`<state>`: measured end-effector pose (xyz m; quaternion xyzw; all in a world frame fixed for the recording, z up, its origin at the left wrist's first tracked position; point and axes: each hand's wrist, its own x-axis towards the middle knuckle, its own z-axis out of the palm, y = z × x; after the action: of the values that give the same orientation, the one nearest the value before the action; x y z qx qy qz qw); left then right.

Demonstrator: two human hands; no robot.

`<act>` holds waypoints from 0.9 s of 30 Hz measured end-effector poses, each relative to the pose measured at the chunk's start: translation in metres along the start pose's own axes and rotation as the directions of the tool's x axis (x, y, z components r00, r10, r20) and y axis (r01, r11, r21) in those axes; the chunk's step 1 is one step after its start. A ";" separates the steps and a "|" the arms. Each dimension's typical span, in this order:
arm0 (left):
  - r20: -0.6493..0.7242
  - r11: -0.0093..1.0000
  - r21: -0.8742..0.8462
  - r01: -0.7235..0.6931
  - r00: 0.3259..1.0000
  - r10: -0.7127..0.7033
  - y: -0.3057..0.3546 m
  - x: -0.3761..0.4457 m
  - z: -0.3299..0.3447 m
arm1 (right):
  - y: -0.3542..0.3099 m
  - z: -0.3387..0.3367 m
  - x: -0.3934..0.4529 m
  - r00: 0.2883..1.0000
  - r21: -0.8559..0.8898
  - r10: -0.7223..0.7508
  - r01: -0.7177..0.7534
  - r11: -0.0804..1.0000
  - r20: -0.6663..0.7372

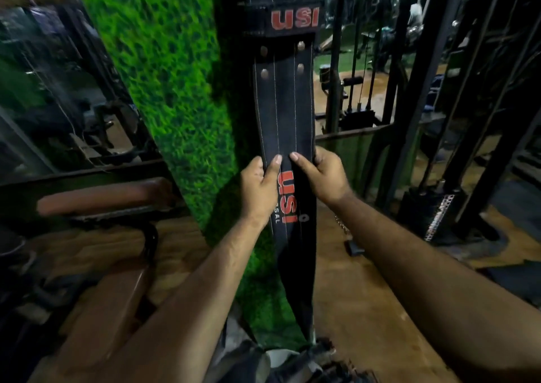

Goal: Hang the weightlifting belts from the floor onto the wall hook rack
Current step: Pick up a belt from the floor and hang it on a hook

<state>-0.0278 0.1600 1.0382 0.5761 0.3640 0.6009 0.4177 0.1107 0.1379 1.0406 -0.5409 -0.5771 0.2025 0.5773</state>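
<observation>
Black weightlifting belt [285,110] hangs vertically in front of a green artificial-grass wall panel [164,69], top end running out of frame so the hook rack is not visible. Belt shows white stitch lines, metal rivets [264,73] and a keeper loop [282,18] with red "USI" lettering; a second red "USI" print sits lower on the strap, between the two hands.

Left hand [259,188] grips the belt's left edge at mid-length, thumb laid flat on the front face, fingers curled round behind the edge and hidden. Right hand [320,175] grips the right edge at the same height, thumb on the front, fingers wrapped round the edge. The two thumb tips are close together on the strap but not touching. Both forearms are bare and reach up from the bottom of the frame.

Belt's lower part hangs down past the hands toward the floor [360,303]; its tail ends near a dark pile [295,362] at the bottom centre, too blurred to tell what it is.

Left of the panel: brown padded gym bench [108,195] on a black frame, with a mirror or glass pane [58,90] above it. Right: black metal machine uprights [474,96] and a weight stack [358,117] further back. A chain [341,223] hangs just below the right wrist. Floor is brown, wood-look.
</observation>
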 end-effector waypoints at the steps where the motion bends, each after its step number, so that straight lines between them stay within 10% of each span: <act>1: -0.002 1.000 0.005 0.013 1.000 -0.013 -0.009 -0.004 -0.002 | 0.008 0.001 -0.002 0.999 -0.026 0.022 -0.021 0.999 0.025; 27: 0.081 0.803 0.568 0.182 0.958 -0.275 -0.190 -0.083 -0.043 | 0.161 0.047 -0.110 0.874 -0.581 0.429 -0.232 0.780 0.228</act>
<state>-0.0564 0.1590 0.8287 0.6703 0.5548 0.3662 0.3299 0.1047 0.1155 0.8410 -0.7299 -0.5970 0.2248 0.2456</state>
